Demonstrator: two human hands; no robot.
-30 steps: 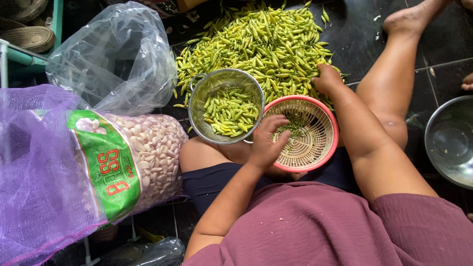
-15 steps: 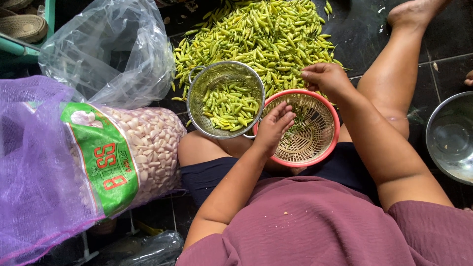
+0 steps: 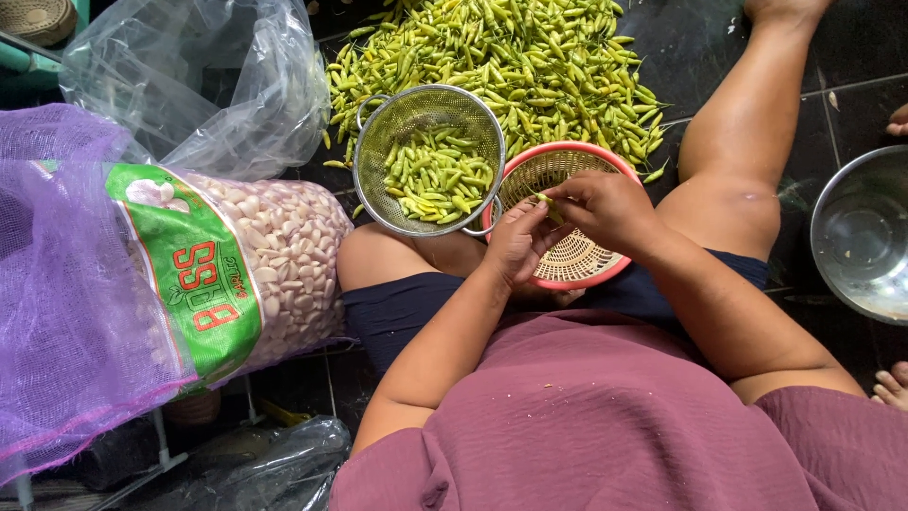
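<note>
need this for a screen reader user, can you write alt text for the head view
Seen from above, a seated person's left hand and right hand together hold one green chili over a pink woven basket on their lap. Beside it sits a metal colander of chilies, with a chili pile beyond and a garlic bag alongside.

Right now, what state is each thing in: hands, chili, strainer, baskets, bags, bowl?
Left hand: pinching chili, over basket.
Right hand: pinching the same chili.
Green chili: held between both hands.
Metal strainer: part filled with chilies.
Pink basket: nearly empty.
Chili pile: heaped on floor.
Garlic sack: full.
Clear bag: crumpled.
Steel bowl: empty.
</note>
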